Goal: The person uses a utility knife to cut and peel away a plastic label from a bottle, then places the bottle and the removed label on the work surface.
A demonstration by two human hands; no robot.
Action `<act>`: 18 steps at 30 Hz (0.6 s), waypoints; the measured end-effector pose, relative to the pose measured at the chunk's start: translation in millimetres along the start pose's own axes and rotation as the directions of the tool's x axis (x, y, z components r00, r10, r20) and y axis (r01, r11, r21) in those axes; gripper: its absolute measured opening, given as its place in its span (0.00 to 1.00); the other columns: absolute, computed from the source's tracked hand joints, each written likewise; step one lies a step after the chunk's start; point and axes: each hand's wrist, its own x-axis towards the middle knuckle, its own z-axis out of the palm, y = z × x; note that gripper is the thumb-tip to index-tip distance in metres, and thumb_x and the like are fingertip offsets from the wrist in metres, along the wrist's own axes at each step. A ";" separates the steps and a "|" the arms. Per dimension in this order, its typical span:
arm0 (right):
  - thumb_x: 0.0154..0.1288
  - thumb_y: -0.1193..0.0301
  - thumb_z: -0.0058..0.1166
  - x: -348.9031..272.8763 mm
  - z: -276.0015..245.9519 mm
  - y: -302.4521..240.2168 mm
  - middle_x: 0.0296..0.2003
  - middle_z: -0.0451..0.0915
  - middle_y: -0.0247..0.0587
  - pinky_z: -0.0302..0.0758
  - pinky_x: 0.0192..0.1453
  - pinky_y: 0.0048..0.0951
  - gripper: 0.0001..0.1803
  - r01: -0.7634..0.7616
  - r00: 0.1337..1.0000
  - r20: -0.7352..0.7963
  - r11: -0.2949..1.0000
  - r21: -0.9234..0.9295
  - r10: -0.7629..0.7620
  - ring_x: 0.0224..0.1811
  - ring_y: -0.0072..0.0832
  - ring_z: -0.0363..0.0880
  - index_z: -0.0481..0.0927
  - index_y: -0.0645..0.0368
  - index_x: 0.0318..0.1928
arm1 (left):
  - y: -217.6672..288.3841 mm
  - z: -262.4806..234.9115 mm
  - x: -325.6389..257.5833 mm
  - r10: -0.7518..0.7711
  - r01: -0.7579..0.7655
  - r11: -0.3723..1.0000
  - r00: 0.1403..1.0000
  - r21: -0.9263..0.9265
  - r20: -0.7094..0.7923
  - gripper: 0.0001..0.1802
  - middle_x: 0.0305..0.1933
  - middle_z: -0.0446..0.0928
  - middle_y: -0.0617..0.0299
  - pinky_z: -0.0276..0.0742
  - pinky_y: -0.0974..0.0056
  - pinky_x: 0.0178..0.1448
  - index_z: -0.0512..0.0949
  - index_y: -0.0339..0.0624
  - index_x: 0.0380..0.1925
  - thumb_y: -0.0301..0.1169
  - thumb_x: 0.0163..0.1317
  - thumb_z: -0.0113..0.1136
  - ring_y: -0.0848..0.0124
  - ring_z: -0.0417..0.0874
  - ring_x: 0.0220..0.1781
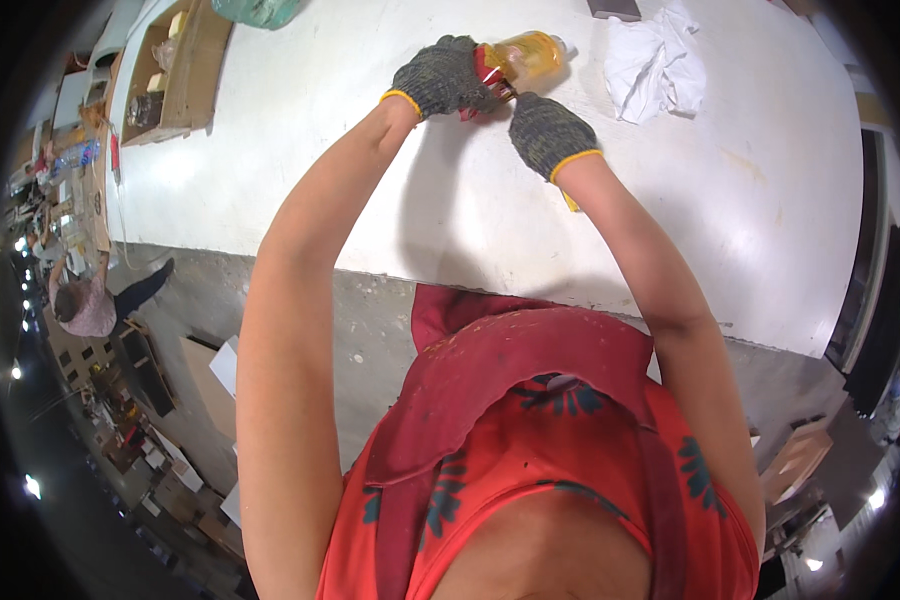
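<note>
Both my hands wear dark grey knitted gloves with yellow cuffs and work close together over the far part of the white table. My left hand point(440, 78) is closed around a small red piece point(488, 68), mostly hidden by the fingers. Just beyond it is a clear bottle point(532, 57) of yellow liquid with a pale cap, apparently on its side. My right hand point(552, 137) is closed on a slim tool whose yellow end point(571, 202) sticks out below the palm. The tool's thin tip points at the red piece; its kind cannot be made out.
A crumpled white cloth point(658, 65) lies right of the bottle. At the left stands an open wooden box point(185, 75) with small things inside, and green plastic point(255, 8) sits beyond it. Another person point(88, 303) is far off at the left, near cluttered benches.
</note>
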 end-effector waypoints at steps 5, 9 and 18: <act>0.64 0.68 0.41 -13.5 15.7 10.7 0.44 0.79 0.58 0.74 0.55 0.43 0.20 -0.125 0.987 0.113 0.991 0.056 0.119 0.49 0.46 0.78 0.72 0.65 0.53 | -3.5 4.7 -0.4 0.016 -0.016 0.999 1.000 0.037 -0.004 0.46 0.39 0.79 0.50 0.78 0.59 0.49 0.78 0.36 0.41 0.61 0.26 0.76 0.59 0.82 0.43; 0.65 0.68 0.42 -11.8 23.9 20.1 0.38 0.79 0.56 0.76 0.47 0.43 0.15 0.039 0.990 -0.134 0.997 0.060 -0.031 0.43 0.44 0.80 0.74 0.65 0.46 | 1.0 -1.5 -6.5 0.017 -0.016 0.999 0.999 -0.041 0.032 0.45 0.39 0.80 0.49 0.78 0.58 0.50 0.78 0.38 0.42 0.60 0.26 0.76 0.57 0.82 0.43; 0.70 0.63 0.47 -66.4 1.8 13.0 0.22 0.69 0.26 0.65 0.24 0.15 0.10 -0.270 0.962 0.237 0.314 0.910 0.139 0.21 0.12 0.66 0.75 0.55 0.39 | -16.1 36.6 -57.0 0.020 -0.057 0.967 0.989 -0.247 -0.149 0.48 0.48 0.76 0.50 0.78 0.59 0.53 0.71 0.40 0.53 0.55 0.33 0.76 0.58 0.80 0.49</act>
